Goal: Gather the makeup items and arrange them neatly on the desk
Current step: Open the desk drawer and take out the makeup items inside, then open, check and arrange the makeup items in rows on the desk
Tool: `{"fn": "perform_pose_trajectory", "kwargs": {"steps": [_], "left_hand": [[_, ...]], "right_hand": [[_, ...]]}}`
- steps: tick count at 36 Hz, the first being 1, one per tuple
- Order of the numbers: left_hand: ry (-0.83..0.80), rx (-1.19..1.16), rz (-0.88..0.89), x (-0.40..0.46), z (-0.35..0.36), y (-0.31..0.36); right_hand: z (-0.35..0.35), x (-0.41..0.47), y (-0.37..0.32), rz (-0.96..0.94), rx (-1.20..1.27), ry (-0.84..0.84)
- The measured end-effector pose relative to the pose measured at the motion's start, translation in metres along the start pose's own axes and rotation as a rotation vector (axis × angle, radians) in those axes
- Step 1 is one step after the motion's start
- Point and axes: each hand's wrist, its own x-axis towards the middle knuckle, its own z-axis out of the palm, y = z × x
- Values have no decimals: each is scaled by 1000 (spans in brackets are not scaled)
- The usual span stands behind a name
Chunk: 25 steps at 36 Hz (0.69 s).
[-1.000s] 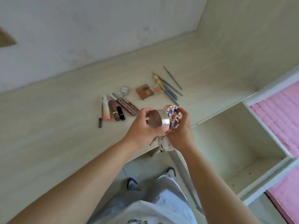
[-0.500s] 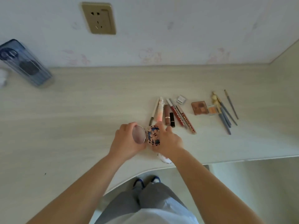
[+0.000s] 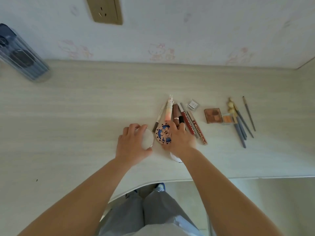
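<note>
My left hand (image 3: 132, 142) grips a round silver-rimmed case (image 3: 148, 139) low on the desk (image 3: 76, 116). My right hand (image 3: 181, 138) holds a round lid with a blue flower pattern (image 3: 163, 133) beside it, fingertips reaching the lipsticks. A row of lip glosses and lipsticks (image 3: 184, 120) lies just behind my hands. To its right are a small silver square case (image 3: 193, 104), a brown eyeshadow palette (image 3: 213, 115), an orange blush pan (image 3: 227, 119) and several blue-handled brushes (image 3: 242, 123). A white object (image 3: 174, 158) peeks out under my right wrist.
A dark blue ribbed bottle (image 3: 22, 55) stands at the back left of the desk. A wall socket (image 3: 105, 11) is on the wall above. The desk's front edge (image 3: 238, 177) curves in toward my legs.
Both hands have carried the round case and patterned lid from in front of me down to the desk, left of the lip products. The view has swung toward the wall.
</note>
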Motion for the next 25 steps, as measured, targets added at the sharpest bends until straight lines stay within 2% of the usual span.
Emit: {"fn": "perform_pose_trajectory", "kwargs": {"steps": [5, 12, 20, 25], "left_hand": [[-6, 9, 91, 16, -5, -8], [19, 11, 188, 31, 0, -19], [217, -29, 203, 31, 16, -22], [206, -77, 194, 37, 19, -19]], "right_hand": [[-2, 5, 0, -1, -3, 18], [-5, 15, 3, -48, -126, 114], [-7, 14, 3, -103, -153, 248], [-8, 12, 1, -145, -239, 278]]}}
